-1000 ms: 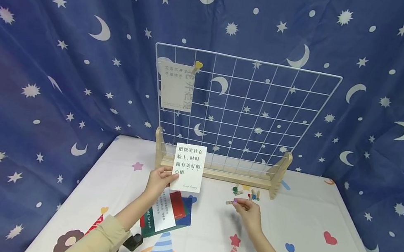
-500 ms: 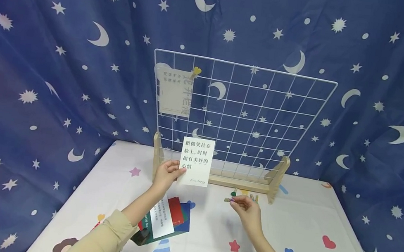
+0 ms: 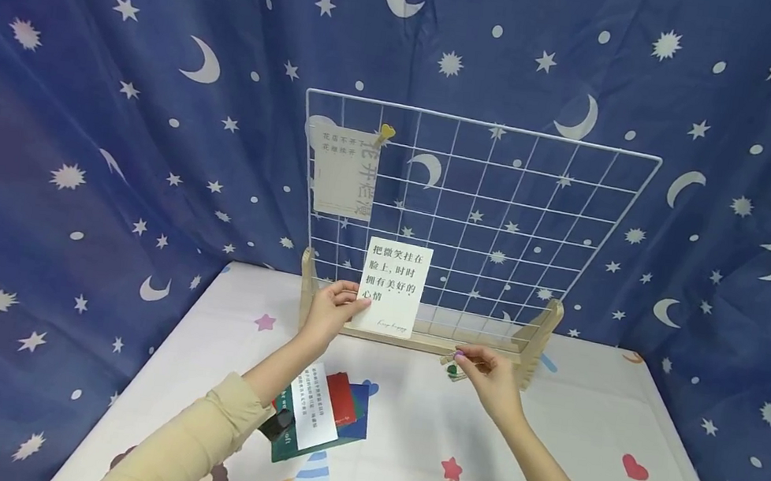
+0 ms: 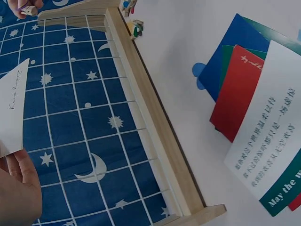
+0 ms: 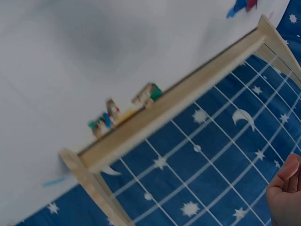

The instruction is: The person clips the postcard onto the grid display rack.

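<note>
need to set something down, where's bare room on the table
Free: the table between its right edge and the right forearm, and between the card pile and that forearm; only prints show there. Crowded: the pile itself, and along the right half of the rack's wooden base, where clips lie.

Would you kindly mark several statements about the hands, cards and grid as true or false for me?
1. The left hand holds a white card. True.
2. The right hand holds nothing. False: the right hand pinches a small clip.
3. The hung card has a yellow clip near one corner. True.
4. In the head view, it hangs on the right. False: it hangs at the left of the grid.
5. The loose cards overlap. True.
</note>
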### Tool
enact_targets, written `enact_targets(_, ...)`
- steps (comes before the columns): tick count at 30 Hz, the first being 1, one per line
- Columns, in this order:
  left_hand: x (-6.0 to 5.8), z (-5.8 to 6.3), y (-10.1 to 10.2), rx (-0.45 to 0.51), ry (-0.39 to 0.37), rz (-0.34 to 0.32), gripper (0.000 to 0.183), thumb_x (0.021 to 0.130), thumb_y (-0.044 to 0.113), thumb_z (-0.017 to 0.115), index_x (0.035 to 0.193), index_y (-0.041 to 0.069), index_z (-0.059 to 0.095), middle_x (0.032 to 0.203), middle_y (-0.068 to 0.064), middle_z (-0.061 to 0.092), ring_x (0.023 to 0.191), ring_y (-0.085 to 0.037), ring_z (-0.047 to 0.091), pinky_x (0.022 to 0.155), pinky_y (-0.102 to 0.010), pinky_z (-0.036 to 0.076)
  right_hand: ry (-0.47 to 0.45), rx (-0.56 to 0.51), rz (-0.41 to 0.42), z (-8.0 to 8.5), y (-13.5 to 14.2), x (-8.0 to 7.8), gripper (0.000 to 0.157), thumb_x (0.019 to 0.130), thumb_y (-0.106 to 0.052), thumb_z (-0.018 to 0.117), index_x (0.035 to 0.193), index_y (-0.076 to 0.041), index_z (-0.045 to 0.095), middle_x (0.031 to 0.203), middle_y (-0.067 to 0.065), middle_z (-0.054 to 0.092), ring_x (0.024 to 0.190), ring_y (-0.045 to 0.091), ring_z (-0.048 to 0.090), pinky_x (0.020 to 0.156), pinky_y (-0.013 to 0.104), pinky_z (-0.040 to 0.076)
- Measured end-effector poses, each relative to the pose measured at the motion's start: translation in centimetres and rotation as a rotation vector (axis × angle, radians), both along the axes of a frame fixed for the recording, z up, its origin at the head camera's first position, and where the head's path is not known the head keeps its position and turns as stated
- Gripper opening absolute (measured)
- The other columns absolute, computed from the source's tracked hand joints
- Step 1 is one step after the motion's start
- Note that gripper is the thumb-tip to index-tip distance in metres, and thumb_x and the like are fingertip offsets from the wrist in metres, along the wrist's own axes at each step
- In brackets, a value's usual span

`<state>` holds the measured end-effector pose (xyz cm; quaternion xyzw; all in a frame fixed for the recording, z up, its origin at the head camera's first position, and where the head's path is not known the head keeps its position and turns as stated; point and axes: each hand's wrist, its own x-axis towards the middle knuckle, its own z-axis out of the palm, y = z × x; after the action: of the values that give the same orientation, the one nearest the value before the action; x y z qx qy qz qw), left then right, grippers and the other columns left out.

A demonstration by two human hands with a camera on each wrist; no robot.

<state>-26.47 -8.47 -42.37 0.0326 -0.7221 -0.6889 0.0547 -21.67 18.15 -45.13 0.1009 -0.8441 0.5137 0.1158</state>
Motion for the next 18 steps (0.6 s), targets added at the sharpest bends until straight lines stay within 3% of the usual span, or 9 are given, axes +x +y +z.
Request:
enact_targets(5, -0.3, 0.7, 0.5, 0.003, 0.035, -0.014, 0.023, 0.081, 0.003, 0.070, 0.102, -0.003, 0.061, 0.072, 0.006, 0.068, 0.064, -0.003, 0.053, 0.055, -0.015, 0.042, 0.053, 0.042, 0.019, 2.7, -0.5, 0.9, 0.014, 0.084, 0.001, 0.066, 0.095, 0.010, 0.067, 0.091, 0.023, 0.069, 0.073, -0.003, 0.057, 0.067, 0.013, 0.051)
enact_targets(9, -0.4, 1.5, 0.6, 0.011, 0.062, -0.021, 0.023, 0.081, 0.002, 0.070, 0.102, -0.004, 0.061, 0.074, 0.004, 0.069, 0.064, -0.002, 0.055, 0.056, -0.014, 0.044, 0.109, 0.011, 0.042, 4.5, -1.0, 1.6, 0.011, 0.082, 0.008, 0.065, 0.091, 0.013, 0.065, 0.086, 0.026, 0.067, 0.072, -0.004, 0.057, 0.064, 0.013, 0.051)
enact_targets(18, -1.2, 2.9, 0.9, 0.020, 0.092, -0.018, 0.021, 0.082, 0.003, 0.070, 0.101, -0.003, 0.062, 0.080, -0.004, 0.072, 0.063, -0.002, 0.056, 0.055, -0.015, 0.044, 0.212, -0.041, 0.068, 5.6, -0.7, 0.3, 0.013, 0.085, 0.000, 0.065, 0.096, 0.006, 0.067, 0.091, 0.020, 0.068, 0.080, -0.007, 0.054, 0.069, 0.007, 0.048)
